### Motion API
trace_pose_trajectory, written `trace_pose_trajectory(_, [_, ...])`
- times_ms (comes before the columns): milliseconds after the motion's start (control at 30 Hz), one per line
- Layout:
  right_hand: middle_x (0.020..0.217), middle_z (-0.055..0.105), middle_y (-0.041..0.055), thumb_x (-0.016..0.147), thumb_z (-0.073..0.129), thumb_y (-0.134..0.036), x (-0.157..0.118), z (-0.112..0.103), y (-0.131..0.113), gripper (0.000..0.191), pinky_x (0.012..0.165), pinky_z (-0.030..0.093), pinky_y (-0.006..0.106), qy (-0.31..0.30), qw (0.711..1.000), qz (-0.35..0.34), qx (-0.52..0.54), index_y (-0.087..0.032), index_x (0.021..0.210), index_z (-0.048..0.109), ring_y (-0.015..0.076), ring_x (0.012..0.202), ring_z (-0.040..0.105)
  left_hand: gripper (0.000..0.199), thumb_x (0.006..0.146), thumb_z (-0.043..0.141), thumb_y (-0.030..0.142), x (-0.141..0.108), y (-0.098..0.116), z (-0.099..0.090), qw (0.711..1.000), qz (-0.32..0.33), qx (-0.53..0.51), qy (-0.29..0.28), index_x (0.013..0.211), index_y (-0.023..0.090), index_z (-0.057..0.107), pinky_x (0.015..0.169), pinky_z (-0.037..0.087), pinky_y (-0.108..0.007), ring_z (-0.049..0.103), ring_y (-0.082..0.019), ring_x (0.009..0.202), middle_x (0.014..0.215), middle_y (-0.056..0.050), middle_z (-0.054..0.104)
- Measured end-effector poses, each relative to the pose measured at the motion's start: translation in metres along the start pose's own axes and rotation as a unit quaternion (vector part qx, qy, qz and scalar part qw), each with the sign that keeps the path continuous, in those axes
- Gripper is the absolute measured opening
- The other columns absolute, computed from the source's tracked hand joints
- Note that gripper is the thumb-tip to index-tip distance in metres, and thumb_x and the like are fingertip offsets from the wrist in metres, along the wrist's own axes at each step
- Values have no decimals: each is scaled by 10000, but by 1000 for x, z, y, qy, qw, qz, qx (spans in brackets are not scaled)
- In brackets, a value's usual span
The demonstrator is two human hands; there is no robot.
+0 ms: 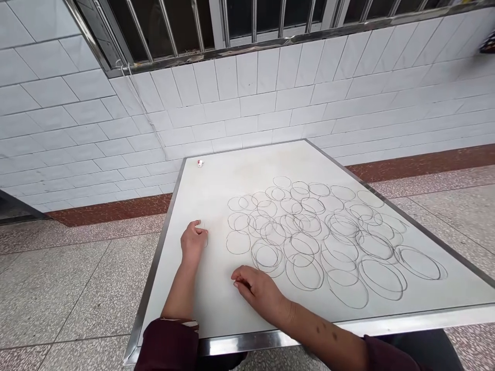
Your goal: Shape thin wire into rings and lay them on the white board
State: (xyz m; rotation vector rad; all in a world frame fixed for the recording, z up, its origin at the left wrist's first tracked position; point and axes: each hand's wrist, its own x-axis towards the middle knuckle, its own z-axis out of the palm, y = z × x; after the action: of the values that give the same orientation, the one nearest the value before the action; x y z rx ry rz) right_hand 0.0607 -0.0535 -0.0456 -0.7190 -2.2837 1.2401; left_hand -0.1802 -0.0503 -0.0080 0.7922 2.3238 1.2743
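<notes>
My left hand (193,241) is over the left part of the white table (216,185), its thumb and fingers curled together. A faint, thin loop (206,240) shows beside the fingertips and seems held in them. Nearer the front edge, my right hand (260,292) has its thumb and forefinger pressed together; whether something thin is between them is too small to tell. To the right of both hands, many thin dark wire-like rings (238,253) of differing sizes lie flat, several overlapping one another.
A small red and white object (200,163) sits at the table's far left corner. Metal trim (266,340) edges the table. Behind stands a white tiled wall (255,105) with a barred window (253,20); a cord (145,111) hangs from it. The floor (88,288) is speckled stone.
</notes>
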Motion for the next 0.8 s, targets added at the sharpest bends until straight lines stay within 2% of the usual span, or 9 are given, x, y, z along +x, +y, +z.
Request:
trace_pose_trajectory(67, [884,671,29,890,521,-161,0,2,2,153,738,480,293,9,1000,-19,-8,-208,985,632,174,792,622,368,785,664,178,-1,2,2,999,17,20,18,1151,212,656,820,486,-359,668,-224,839,858,-28,734])
trace_pose_trajectory(200, [882,673,23,884,529,-156,0,3,5,156,730,486,283,11,1000,-25,-1,-217,982,634,168,785,625,400,758,609,177,-3,0,4,996,57,45,42,1149,230,671,783,481,-353,671,-238,797,840,-30,735])
trace_pose_trajectory(333, [882,676,15,878,540,-157,0,3,5,154,728,484,277,4,1000,-20,6,-225,976,639,165,789,629,403,773,571,189,-4,-5,8,992,96,60,59,1158,234,682,804,484,-361,673,-239,812,849,-37,730])
trace_pose_trajectory(500, [873,675,10,871,547,-156,0,2,3,146,718,473,269,0,1000,-18,-5,-226,961,639,163,785,627,399,828,535,204,-4,-10,13,986,133,75,73,1200,199,680,873,484,-383,657,-239,877,968,-77,716])
trace_pose_trajectory(700, [870,674,5,871,549,-157,0,2,3,146,710,464,265,-7,1000,-14,-13,-224,964,639,158,780,623,420,853,527,206,-3,-14,15,982,145,88,88,1250,168,657,871,491,-396,637,-227,816,1008,-100,692])
trace_pose_trajectory(800, [873,676,7,876,550,-164,0,2,3,144,716,464,269,-9,1000,-14,-17,-229,966,642,162,788,625,424,848,526,186,-3,-15,16,980,149,92,94,1250,192,657,924,469,-415,631,-247,897,981,-85,698])
